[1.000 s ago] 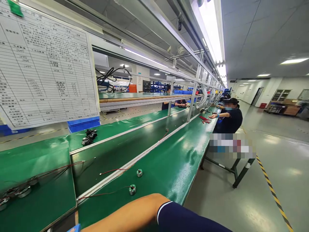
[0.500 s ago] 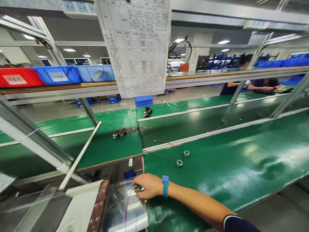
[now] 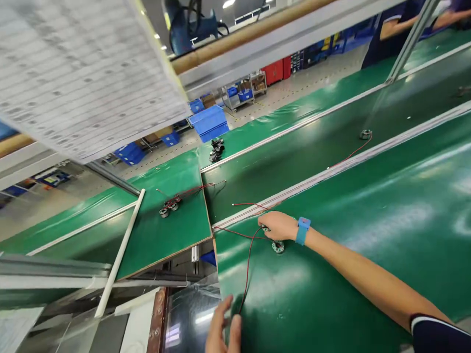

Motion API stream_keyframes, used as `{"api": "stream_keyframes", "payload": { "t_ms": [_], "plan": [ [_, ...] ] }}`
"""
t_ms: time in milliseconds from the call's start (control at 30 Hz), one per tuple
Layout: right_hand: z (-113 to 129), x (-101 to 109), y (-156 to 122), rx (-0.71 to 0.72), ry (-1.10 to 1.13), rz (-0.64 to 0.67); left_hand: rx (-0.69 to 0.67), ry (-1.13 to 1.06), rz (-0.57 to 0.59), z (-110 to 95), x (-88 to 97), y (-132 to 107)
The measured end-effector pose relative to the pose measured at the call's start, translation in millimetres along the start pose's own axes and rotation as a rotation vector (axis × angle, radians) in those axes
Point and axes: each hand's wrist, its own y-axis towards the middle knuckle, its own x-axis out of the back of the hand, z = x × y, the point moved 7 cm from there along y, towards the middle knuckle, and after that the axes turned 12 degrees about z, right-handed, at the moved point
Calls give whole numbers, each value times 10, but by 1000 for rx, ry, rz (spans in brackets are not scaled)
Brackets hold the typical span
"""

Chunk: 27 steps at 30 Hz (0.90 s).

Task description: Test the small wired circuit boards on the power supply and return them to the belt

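Note:
My right hand [image 3: 280,226], with a blue wristband [image 3: 303,230], is closed on a small round motor part [image 3: 265,228] with a circuit board, mostly hidden by my fingers. From it a dark red wire [image 3: 249,274] runs down towards my left hand [image 3: 223,331]. That hand enters at the bottom edge, thumb and fingers apart, near the wire's lower end. Just below my right hand, a second round motor part [image 3: 278,246] rests on the green bench mat [image 3: 331,294]. Another red wire [image 3: 235,232] lies across the mat's left corner.
A recessed dark green strip [image 3: 294,171] holds a single wired part [image 3: 365,134]. Several wired parts [image 3: 170,205] lie on the left mat, and dark parts [image 3: 217,149] farther back. A printed sheet [image 3: 91,83] hangs upper left. A white tube [image 3: 121,250] slants at left. Co-workers' arms [image 3: 401,29] show upper right.
My right hand has moved right and away from me, from the clear plate to beside the round parts on the mat, carrying the wired part. My left hand has come into view. The camera has tilted.

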Motion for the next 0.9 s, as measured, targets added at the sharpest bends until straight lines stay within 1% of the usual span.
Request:
{"api": "stream_keyframes", "payload": {
  "t_ms": [67,133,200,233,267,300,333,400,433,467,500,533,600,667,733,800,900],
  "plan": [
    [15,-44,114,30,-62,79,4,-87,-61,-242,65,344],
    [165,-90,154,125,-178,148,49,-235,-112,-411,111,693],
    [335,-121,133,209,-298,174,94,-392,-170,-495,142,1023],
    [402,-132,114,233,-342,176,117,-434,-202,-504,162,1170],
    [452,-145,98,246,-370,178,142,-430,-249,-495,203,1294],
    [486,-160,87,252,-385,182,166,-367,-307,-476,267,1393],
    [510,-180,82,257,-387,190,188,-247,-384,-457,359,1462],
    [538,-223,86,270,-373,208,230,92,-581,-445,592,1508],
    [546,-242,94,275,-363,212,262,262,-657,-444,691,1509],
    [548,-258,103,275,-353,213,305,399,-685,-428,762,1519],
    [550,-271,111,274,-345,209,354,494,-667,-395,805,1540],
    [549,-283,119,270,-342,202,401,552,-621,-355,824,1565],
    [551,-310,128,262,-350,189,438,599,-477,-301,774,1624],
    [559,-335,134,260,-356,184,386,599,-366,-327,644,1665],
    [565,-346,140,261,-345,190,307,590,-295,-396,483,1687],
    [561,-339,140,266,-328,212,259,589,-283,-451,367,1688],
    [495,-287,111,269,-304,266,243,541,-292,-452,315,1666]
  ]
}}
